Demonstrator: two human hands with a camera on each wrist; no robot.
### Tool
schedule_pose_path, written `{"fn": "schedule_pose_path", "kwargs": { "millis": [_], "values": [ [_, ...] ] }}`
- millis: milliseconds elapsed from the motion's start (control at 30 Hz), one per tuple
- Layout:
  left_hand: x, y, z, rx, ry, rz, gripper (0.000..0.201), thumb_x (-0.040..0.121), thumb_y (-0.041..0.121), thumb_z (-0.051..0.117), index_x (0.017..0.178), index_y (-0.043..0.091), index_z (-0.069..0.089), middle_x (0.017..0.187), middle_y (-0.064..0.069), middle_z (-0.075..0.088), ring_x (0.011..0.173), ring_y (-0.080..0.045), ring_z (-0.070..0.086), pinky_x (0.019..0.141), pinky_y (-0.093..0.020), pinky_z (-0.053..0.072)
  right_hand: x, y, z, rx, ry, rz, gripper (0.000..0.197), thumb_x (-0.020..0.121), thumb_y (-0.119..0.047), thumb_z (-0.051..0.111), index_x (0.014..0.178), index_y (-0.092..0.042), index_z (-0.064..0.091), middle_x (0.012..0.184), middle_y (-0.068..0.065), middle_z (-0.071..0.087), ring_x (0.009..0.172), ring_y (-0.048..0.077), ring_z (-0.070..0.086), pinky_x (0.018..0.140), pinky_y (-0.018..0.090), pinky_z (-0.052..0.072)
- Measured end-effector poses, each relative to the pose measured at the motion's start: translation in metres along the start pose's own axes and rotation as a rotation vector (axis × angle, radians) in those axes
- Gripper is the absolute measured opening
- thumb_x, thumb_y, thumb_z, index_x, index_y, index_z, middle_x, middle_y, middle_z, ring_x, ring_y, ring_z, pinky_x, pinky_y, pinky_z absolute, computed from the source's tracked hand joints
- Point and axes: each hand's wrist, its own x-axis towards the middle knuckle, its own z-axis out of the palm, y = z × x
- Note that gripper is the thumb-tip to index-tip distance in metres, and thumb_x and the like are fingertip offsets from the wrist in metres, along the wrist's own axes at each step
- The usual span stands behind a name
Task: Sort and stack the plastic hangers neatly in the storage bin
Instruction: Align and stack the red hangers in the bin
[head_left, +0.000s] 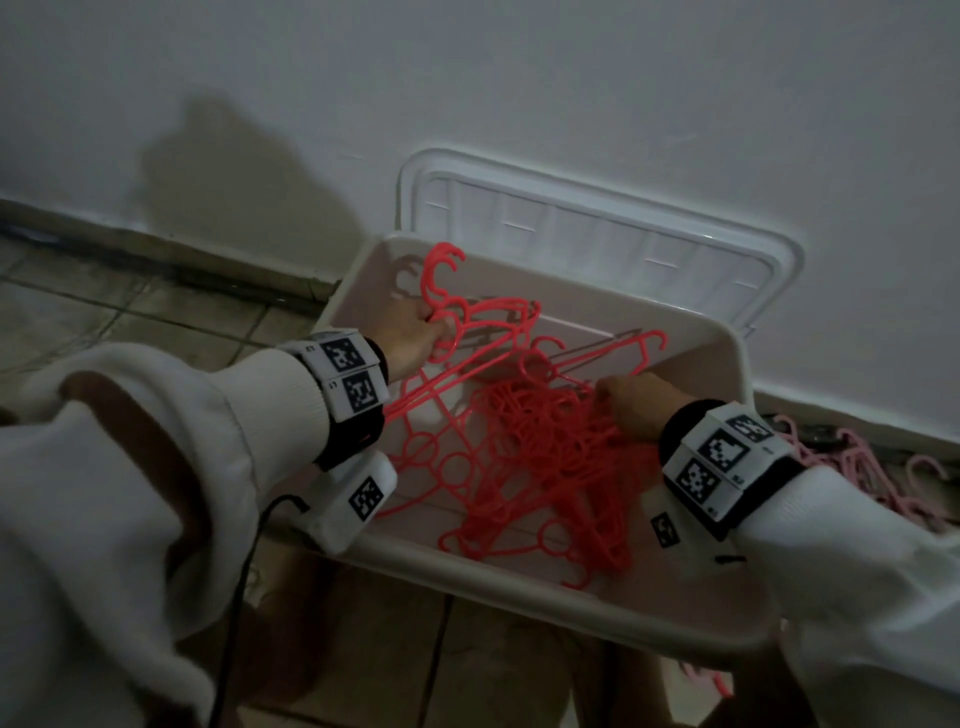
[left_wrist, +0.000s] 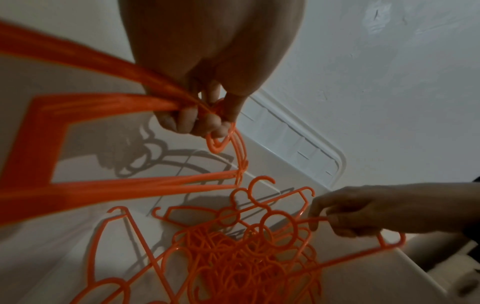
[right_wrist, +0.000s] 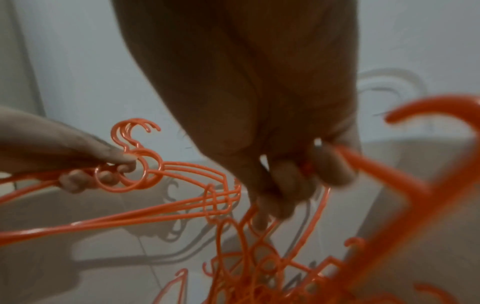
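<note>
Pulling one hanger from the tangle while I hold the sorted bunch.

Head view: my left hand (head_left: 415, 332) grips a bundle of orange hangers (head_left: 457, 332) by the necks over the storage bin (head_left: 571, 587); my right hand (head_left: 631, 402) digs into the tangled pile (head_left: 519, 457). Left wrist: fingers (left_wrist: 187, 121) curl round the necks. Right wrist: blurred, fingers (right_wrist: 283, 185) pinch one hanger arm. Light, stiff, snag-prone; I'd take them at the neck. Pile bottom hidden.

White sleeves (head_left: 156, 467), wrist units (head_left: 353, 379) (black-and-white square markers), black cable (head_left: 244, 571)
</note>
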Motion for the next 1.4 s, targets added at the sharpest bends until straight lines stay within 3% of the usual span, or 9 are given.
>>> {"fn": "schedule_pose_path", "kwargs": {
  "millis": [167,267,467,567,700,800,967,1133,1400],
  "values": [
    [-0.001,-0.003,-0.003,0.132,-0.032,0.049,0.044,0.084,0.042,0.058,0.091,-0.002,0.060,0.071,-0.006,0.054,0.060,-0.028,0.056,0.061,-0.026,0.042,0.001,0.011,-0.002,-0.004,0.077,0.078,0.034,0.095,-0.015,0.040,0.124,-0.020,0.056,0.129,0.010,0.055,0.118,0.029,0.053,0.098,0.038,0.044],
    [-0.003,-0.002,-0.004,0.084,-0.078,-0.002,0.027,0.094,0.022,0.054,0.072,0.009,0.049,0.063,-0.007,0.048,0.033,-0.001,0.049,0.036,-0.012,0.037,0.001,0.021,-0.011,0.069,0.053,-0.043,0.032,0.094,-0.013,0.043,0.121,-0.019,0.059,0.133,0.007,0.053,0.120,0.025,0.051,0.098,0.031,0.040],
    [-0.004,-0.006,-0.005,0.098,-0.171,-0.126,0.035,0.095,0.042,0.044,0.074,0.014,0.049,0.054,-0.003,0.041,0.044,-0.013,0.042,0.034,-0.014,0.030,0.006,0.033,-0.020,0.429,0.202,-0.223,0.029,0.094,-0.003,0.044,0.115,-0.010,0.062,0.105,0.015,0.065,0.101,0.032,0.056,0.087,0.031,0.041],
    [-0.006,-0.005,0.003,-0.070,-0.287,-0.182,0.036,0.095,0.043,0.044,0.090,0.010,0.057,0.062,-0.001,0.046,0.039,-0.010,0.043,0.036,-0.015,0.029,0.011,0.029,-0.016,0.450,0.215,-0.286,0.025,0.095,-0.004,0.043,0.109,-0.012,0.062,0.080,-0.005,0.057,0.086,0.019,0.050,0.075,0.022,0.039],
    [-0.014,0.008,0.015,-0.227,-0.463,-0.168,0.032,0.086,0.035,0.045,0.057,0.019,0.048,0.053,0.003,0.047,0.041,-0.012,0.044,0.044,-0.020,0.031,0.015,0.016,-0.008,0.514,0.253,-0.357,0.022,0.096,-0.005,0.042,0.095,-0.019,0.060,0.076,-0.011,0.056,0.070,-0.015,0.052,0.074,0.004,0.038],
    [-0.023,0.016,0.016,-0.196,-0.522,-0.092,0.026,0.087,0.028,0.047,0.066,0.014,0.054,0.070,-0.006,0.053,0.057,-0.018,0.050,0.054,-0.022,0.044,0.018,0.010,-0.006,0.592,0.328,-0.388,0.023,0.096,-0.001,0.040,0.095,-0.011,0.060,0.080,-0.009,0.054,0.073,-0.010,0.050,0.069,-0.003,0.032],
    [-0.022,0.002,0.025,0.025,-0.356,-0.049,0.023,0.100,0.021,0.039,0.113,0.006,0.051,0.099,-0.011,0.059,0.040,-0.003,0.057,0.046,-0.018,0.046,0.029,0.003,-0.003,0.612,0.350,-0.502,0.023,0.089,-0.002,0.055,0.110,-0.011,0.061,0.099,0.002,0.062,0.096,0.018,0.058,0.091,0.034,0.044],
    [-0.016,-0.001,0.022,0.031,-0.223,-0.019,0.015,0.100,0.008,0.036,0.095,0.000,0.049,0.074,-0.013,0.048,0.024,-0.003,0.045,0.030,-0.011,0.033,0.035,0.015,-0.018,0.480,0.570,-0.341,0.039,0.082,0.005,0.056,0.121,-0.002,0.054,0.124,0.013,0.058,0.118,0.024,0.052,0.093,0.009,0.030],
    [-0.010,-0.014,0.002,0.076,-0.085,-0.089,0.031,0.099,0.001,0.035,0.069,0.005,0.044,0.058,-0.008,0.040,0.022,-0.004,0.043,0.027,-0.013,0.032,0.054,0.027,0.009,-0.144,0.210,0.055,0.054,0.093,-0.046,0.044,0.134,-0.013,0.034,0.141,0.008,0.041,0.127,0.026,0.044,0.103,0.045,0.029]
  ]
}}
